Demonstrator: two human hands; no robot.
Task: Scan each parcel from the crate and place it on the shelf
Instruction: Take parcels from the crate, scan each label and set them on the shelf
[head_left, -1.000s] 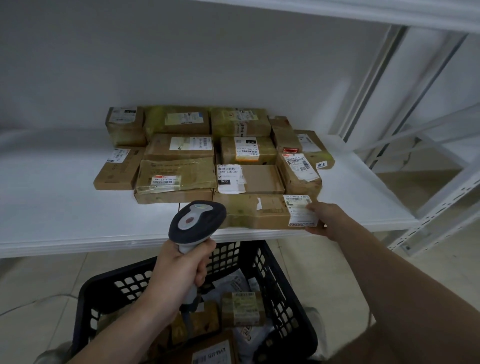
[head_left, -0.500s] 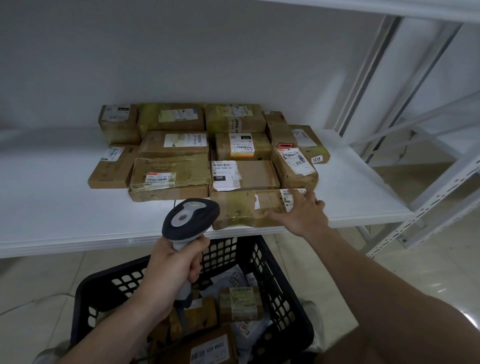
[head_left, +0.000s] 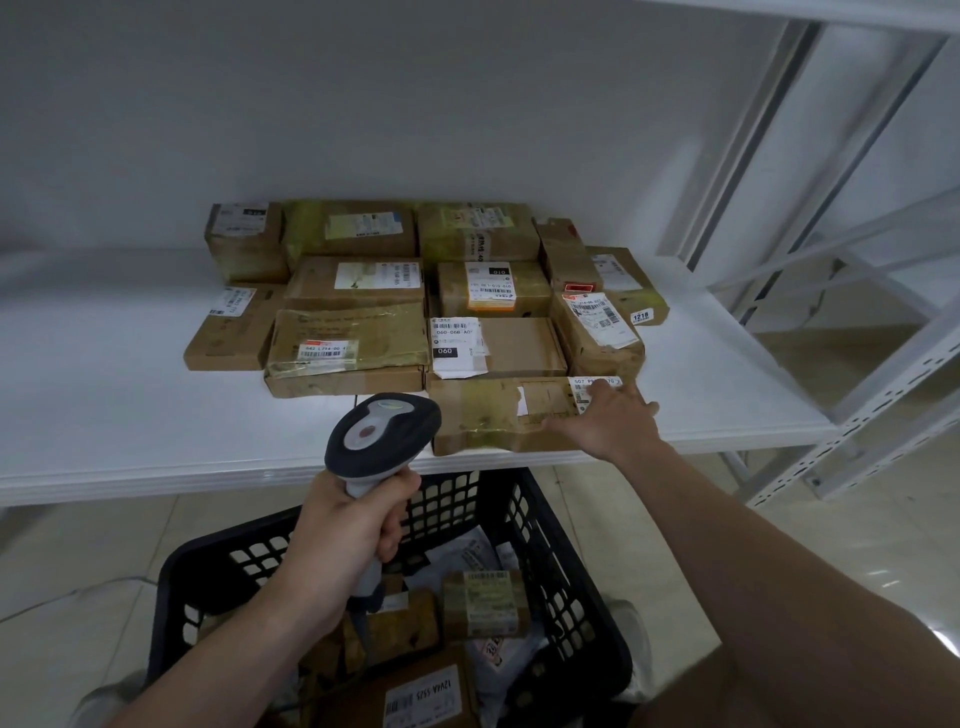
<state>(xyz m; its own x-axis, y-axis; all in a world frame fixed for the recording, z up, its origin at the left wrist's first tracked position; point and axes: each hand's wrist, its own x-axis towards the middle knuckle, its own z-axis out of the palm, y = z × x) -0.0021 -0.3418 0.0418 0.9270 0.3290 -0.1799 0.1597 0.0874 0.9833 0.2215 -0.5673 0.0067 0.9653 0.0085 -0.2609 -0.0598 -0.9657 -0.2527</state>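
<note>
Twelve parcels (head_left: 348, 348) on the shelf (head_left: 104, 415), one crate (head_left: 545, 545) below. My left hand (head_left: 343, 535) grips the scanner (head_left: 382, 436) — my right hand (head_left: 608, 421), earlier at the front parcel (head_left: 483, 415)'s end, now lies flat atop it.

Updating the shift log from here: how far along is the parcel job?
Done: about a dozen parcels sit packed together on the shelf. In hand: the right hand presses flat on the front parcel at the shelf edge, while the left hand grips the scanner. Left: several packages lie in the black crate, not yet shelved.
</note>
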